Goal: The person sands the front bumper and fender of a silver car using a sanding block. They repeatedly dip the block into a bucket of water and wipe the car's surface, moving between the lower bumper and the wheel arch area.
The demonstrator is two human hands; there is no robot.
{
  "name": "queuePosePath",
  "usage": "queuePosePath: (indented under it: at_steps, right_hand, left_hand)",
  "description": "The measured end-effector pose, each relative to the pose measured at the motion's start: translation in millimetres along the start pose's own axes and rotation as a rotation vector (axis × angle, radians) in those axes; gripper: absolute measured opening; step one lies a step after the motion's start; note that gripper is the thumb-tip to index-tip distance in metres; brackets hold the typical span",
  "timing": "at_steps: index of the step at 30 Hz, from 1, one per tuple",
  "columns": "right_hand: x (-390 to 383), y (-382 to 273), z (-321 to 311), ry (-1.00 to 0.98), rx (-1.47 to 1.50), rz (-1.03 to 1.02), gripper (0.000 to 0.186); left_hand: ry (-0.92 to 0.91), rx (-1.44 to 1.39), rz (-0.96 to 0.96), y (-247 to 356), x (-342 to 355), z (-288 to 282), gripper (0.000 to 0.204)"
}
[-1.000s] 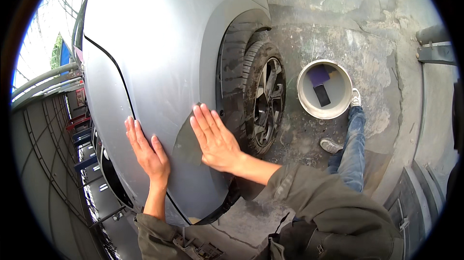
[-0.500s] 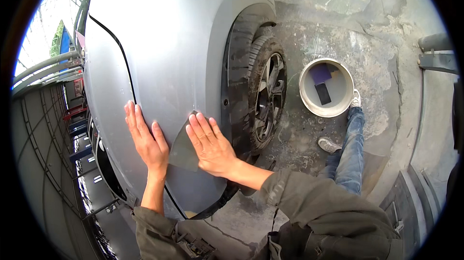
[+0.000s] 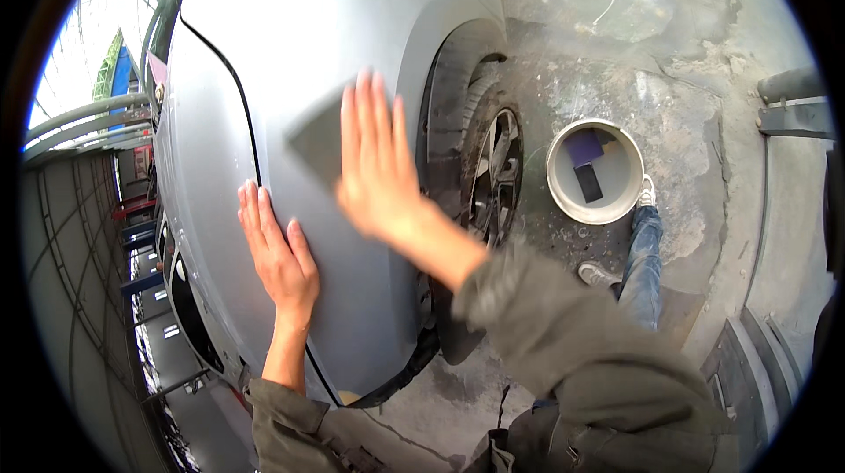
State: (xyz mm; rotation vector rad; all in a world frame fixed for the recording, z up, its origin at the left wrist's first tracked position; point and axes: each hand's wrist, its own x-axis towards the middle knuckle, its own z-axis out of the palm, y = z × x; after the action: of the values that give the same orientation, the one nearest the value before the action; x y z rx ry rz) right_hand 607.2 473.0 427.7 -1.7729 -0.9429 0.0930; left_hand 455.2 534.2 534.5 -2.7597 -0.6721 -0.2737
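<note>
My right hand (image 3: 377, 165) lies with long, straight fingers over a thin grey-green sheet, apparently sandpaper (image 3: 317, 143). It holds the sheet against a silver car's body panel (image 3: 308, 59), to the left of the wheel arch. One corner of the sheet sticks out left of the fingers; my thumb is hidden, and motion smears the hand. Flat on the panel, lower and farther left, rests my left hand (image 3: 280, 266), fingers stretched and nothing in it. Its fingertips reach the dark panel seam (image 3: 238, 86).
A white bucket (image 3: 556, 196) stands right of the car wheel (image 3: 493, 169), with a purple piece (image 3: 583, 147) and a black block (image 3: 587, 183) in it. A person's jeans leg (image 3: 642, 275) and shoes are beside it. Metal rails (image 3: 797, 103) run along the right.
My right hand has moved up along the panel, away from me, carrying the sheet with it. The left hand stays flat at nearly the same spot while the view shifts slightly.
</note>
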Motion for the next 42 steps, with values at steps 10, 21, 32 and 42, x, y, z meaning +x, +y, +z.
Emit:
queuePosePath:
  at_steps: [10, 21, 32, 42]
  right_hand:
    - [140.6, 70.9, -2.1, 0.009, 0.133, -0.006, 0.096]
    - [-72.2, -18.8, -0.2, -0.057, -0.031, -0.26, 0.081]
    - [39.8, -11.1, 8.5, 0.038, 0.153, -0.162, 0.107]
    - [164.4, 46.6, -4.3, 0.121, 0.001, -0.168, 0.092]
  left_hand:
    - [-0.011, 0.011, 0.004, 2.6, 3.8, -12.8, 0.055]
    - [0.024, -0.125, -0.037, -1.8, -2.8, -6.2, 0.049]
    - [0.012, -0.084, -0.026, -7.9, -3.5, -14.2, 0.048]
    - [0.009, -0.138, -0.009, 9.3, 10.5, 0.1, 0.047]
